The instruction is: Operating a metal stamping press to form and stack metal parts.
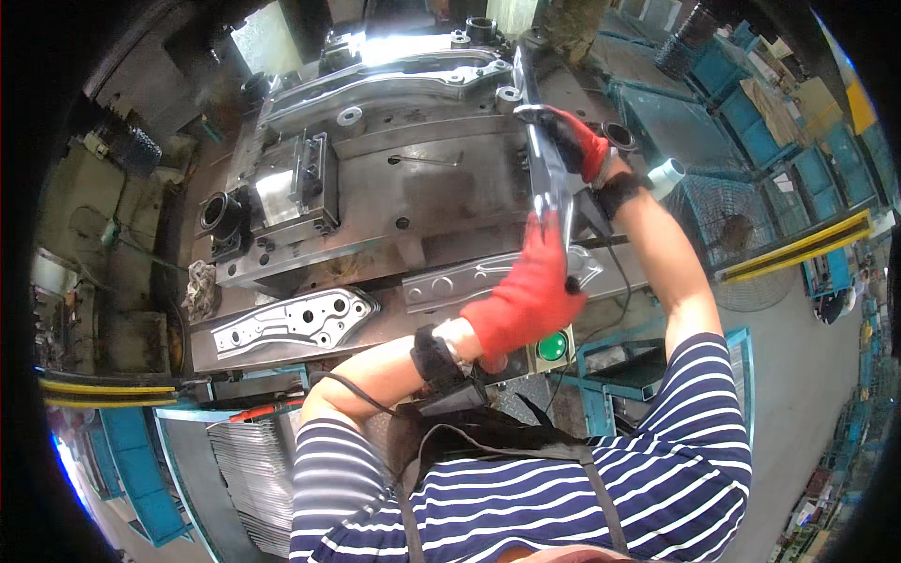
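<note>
A long shiny stamped metal part (539,167) is held up on edge over the right side of the press die (413,197). My left hand (526,298), in a red glove, grips its near end. My right hand (584,145), in a red glove with dark fingers, is closed around it farther up. Just beyond my left hand another flat stamped part (446,285) lies at the die's front edge, partly hidden by the glove. At the front left rests a small stack of stamped parts with holes (298,319).
A formed part (394,83) sits on the die's far side. An L-shaped hex key (427,160) and a steel block (291,188) are on the die. A green button (552,346) is near my left wrist. Blue racks and a yellow rail (798,246) stand right; a rag (201,291) lies left.
</note>
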`<state>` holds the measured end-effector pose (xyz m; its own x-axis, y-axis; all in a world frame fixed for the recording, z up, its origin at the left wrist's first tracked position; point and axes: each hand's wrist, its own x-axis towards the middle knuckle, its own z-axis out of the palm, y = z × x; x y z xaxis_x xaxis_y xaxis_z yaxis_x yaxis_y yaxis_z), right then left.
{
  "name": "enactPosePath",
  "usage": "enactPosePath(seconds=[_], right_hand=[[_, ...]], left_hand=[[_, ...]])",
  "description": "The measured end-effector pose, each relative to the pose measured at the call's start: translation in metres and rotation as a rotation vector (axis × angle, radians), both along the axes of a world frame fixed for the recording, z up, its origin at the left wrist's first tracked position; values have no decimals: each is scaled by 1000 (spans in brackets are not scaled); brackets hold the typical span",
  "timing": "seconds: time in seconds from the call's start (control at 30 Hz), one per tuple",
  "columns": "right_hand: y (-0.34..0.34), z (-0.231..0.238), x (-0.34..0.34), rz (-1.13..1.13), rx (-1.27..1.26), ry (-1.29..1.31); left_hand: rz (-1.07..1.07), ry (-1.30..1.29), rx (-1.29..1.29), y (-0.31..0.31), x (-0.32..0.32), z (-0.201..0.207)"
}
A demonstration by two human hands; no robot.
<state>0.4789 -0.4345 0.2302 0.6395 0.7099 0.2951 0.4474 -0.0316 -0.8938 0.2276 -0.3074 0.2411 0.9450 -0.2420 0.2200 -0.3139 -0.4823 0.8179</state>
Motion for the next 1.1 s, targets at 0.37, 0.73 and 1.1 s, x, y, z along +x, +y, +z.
enactPosePath(seconds=[0.37, 0.73, 1.1], right_hand=[[-8, 22, -36, -125, -53, -244], [-17, 8, -34, -77, 101, 154], [-48, -47, 9, -224, -113, -498]], left_hand=[[-31, 101, -43, -23, -6, 27], [-67, -8, 137, -20, 9, -31], [301, -8, 1263, 228, 246, 80]])
